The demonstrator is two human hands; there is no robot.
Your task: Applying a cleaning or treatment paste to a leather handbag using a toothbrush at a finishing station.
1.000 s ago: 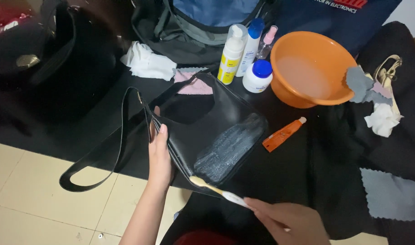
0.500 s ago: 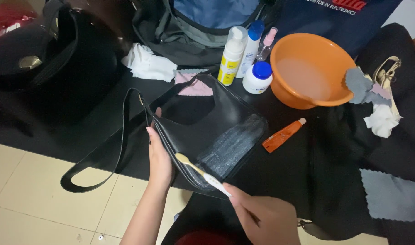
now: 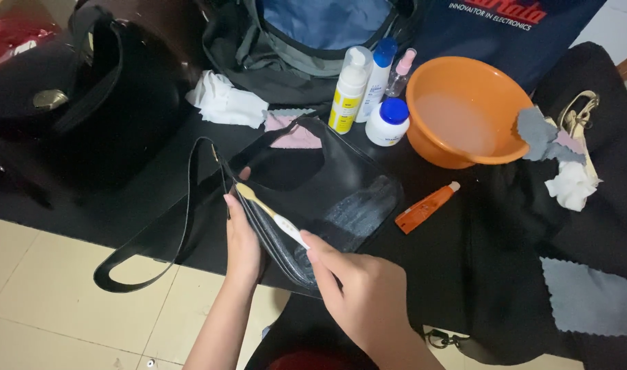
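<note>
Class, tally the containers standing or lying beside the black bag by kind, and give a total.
Bottles: 3
Jar with blue lid: 1
Orange basin: 1
Orange tube: 1
Total: 6

A home floor: cream tiles (image 3: 53,301), black cloth (image 3: 464,274), orange basin (image 3: 464,147), lotion bottles (image 3: 348,92).

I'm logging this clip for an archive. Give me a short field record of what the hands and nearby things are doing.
left hand: steadies the edge of the black bag
right hand: holds a toothbrush, bristle end at the bag's edge
bag surface: pale foamy patch on the front
strap: loops over the mat onto the tiled floor
nearby: orange basin, orange tube, three bottles and a jar
</note>
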